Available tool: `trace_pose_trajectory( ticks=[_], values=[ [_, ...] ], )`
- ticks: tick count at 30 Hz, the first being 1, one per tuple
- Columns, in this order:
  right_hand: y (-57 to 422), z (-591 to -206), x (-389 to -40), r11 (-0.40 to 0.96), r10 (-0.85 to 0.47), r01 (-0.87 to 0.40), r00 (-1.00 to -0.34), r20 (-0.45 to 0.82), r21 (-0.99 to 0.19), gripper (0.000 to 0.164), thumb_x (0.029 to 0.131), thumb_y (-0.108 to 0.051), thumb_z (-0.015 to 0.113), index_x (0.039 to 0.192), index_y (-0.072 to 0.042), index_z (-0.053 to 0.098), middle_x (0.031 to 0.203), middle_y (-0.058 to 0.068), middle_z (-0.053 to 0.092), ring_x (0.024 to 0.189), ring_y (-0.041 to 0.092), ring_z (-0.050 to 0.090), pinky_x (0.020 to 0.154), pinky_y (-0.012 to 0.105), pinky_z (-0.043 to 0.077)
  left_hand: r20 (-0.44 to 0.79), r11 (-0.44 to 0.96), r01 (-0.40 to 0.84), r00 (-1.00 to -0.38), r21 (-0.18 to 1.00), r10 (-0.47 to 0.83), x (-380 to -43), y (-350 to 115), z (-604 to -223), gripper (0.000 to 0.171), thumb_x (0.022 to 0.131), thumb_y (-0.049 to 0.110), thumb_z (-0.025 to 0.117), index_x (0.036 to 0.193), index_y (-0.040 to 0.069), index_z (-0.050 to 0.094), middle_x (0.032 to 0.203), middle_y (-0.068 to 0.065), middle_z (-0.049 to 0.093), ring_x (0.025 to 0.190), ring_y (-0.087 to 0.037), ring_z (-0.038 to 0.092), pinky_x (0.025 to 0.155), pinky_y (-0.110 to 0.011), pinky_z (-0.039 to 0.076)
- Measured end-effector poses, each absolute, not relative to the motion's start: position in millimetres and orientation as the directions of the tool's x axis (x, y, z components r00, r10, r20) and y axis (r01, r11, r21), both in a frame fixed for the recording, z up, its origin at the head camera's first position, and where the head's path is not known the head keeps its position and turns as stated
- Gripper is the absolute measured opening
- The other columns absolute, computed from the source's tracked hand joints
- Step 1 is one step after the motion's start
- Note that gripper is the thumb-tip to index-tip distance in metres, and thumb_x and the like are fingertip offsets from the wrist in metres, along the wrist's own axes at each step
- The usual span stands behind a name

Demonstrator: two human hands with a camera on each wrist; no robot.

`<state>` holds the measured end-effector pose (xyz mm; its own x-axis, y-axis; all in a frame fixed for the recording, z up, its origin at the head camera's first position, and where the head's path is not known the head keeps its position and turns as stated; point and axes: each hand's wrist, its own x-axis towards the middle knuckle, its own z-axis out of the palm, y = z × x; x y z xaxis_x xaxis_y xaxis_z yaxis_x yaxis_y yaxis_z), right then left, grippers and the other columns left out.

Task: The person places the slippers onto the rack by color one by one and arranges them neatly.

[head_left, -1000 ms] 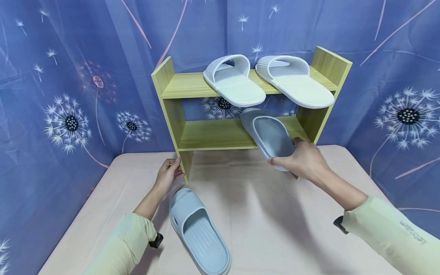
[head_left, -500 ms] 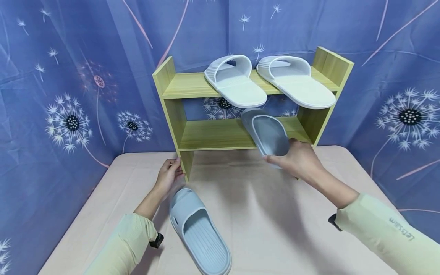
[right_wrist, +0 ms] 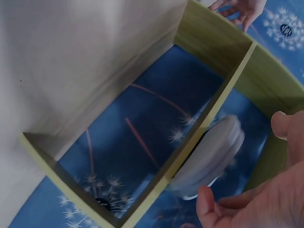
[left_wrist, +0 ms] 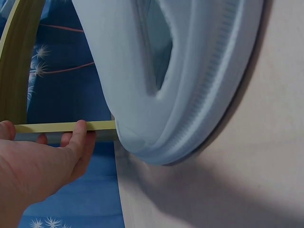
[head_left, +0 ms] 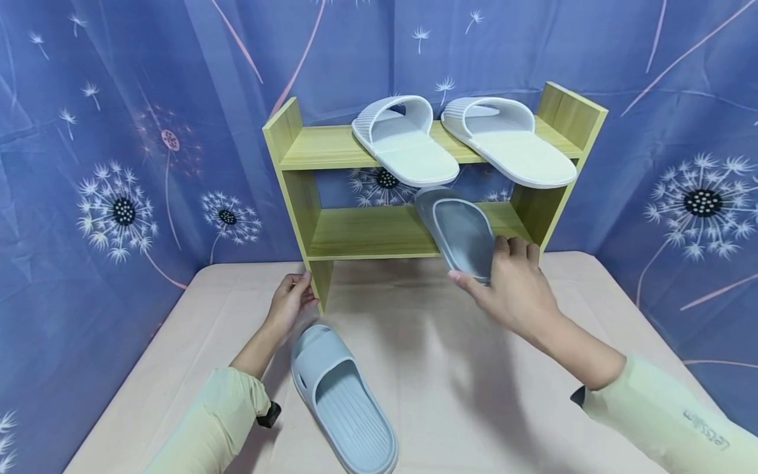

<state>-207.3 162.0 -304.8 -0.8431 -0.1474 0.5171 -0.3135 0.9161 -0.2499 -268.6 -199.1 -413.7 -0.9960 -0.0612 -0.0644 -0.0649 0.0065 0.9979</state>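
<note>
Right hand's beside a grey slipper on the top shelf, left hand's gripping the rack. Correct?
Wrong shelf: the head view shows that grey slipper on the lower shelf. Right hand beside it, left hand gripping the rack: both correct.

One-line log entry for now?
left hand: holds rack | right hand: at lower-shelf slipper | other slipper: off rack | white slippers: top shelf

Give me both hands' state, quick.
Left hand: closed, holding the side of the rack.
Right hand: open, at the lower-shelf slipper; contact unclear.
</note>
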Motion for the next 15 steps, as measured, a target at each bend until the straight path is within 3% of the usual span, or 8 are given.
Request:
trace_pose_trajectory(
  ticks=[7,15],
  values=[
    [148,-306,-187,0.901,-0.188,-0.368,-0.81,0.556,-0.231,0.075,0.079,-0.052,0.073,0.109,0.012,0.048,0.098,0.028,0.048,0.093,0.044,0.043,0.071,0.058,0.043,-0.067,-0.005,-0.067,-0.996,0.998,-0.066,-268,-199,-414,0.031,0.104,0.034,0.041,0.111,0.003,0.04,0.101,-0.008,0.048,0.099,-0.025,0.056,0.098,-0.041,0.05],
    [135,-322,-169,0.87,-0.255,-0.442,-0.781,0.57,-0.216,0.077,0.08,-0.053,0.071,0.119,0.009,0.051,0.098,0.021,0.05,0.087,0.038,0.044,0.071,0.05,0.041,-0.063,-0.013,-0.063,-0.995,0.998,-0.072,-268,-199,-414,0.032,0.104,0.035,0.042,0.109,0.003,0.04,0.1,-0.008,0.048,0.094,-0.021,0.057,0.095,-0.037,0.052]
  ],
)
